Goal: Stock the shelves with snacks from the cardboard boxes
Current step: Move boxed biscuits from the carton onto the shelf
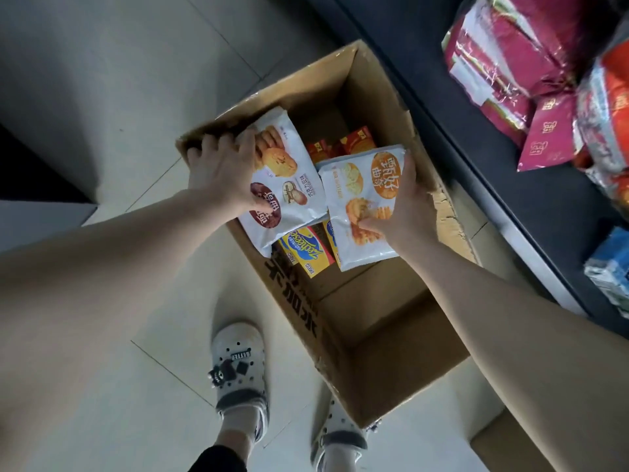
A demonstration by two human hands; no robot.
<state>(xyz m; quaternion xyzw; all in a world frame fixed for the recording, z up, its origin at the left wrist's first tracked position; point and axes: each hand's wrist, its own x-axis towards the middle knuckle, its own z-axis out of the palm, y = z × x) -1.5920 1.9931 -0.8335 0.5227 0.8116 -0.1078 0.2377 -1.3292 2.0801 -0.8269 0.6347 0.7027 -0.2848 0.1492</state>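
An open cardboard box stands on the floor below me. Over it, my left hand grips a white cookie bag with a brown label. My right hand grips a second white cookie bag with an orange label, thumb on its front. Inside the box lie yellow-and-blue snack boxes and red-orange boxes. The near half of the box floor is bare cardboard.
A dark shelf runs along the right, holding magenta and red snack bags and a blue pack. My feet in white clogs stand on the tiled floor beside the box. Another cardboard flap lies at the lower right.
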